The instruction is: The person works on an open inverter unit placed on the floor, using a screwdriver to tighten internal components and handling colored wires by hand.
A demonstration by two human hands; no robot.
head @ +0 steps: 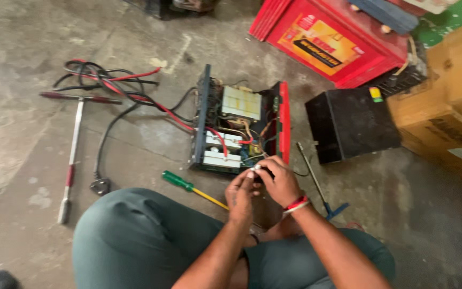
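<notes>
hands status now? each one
Left hand: fingers pinched on a small white part by the opened power unit.
Right hand: closed on the same part.

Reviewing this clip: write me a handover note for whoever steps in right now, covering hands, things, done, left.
Left hand: fingers pinched against the right hand on a small part; what it is cannot be told.
Right hand: pinching the same part, just in front of the opened electrical unit.
Things: green-handled screwdriver on the floor by the left knee; T-handle wrench far left; black cover to the right; red and black cables run off behind the unit.
Done: cover is off, insides exposed.
Left: unit still open, tools lying loose.
</notes>
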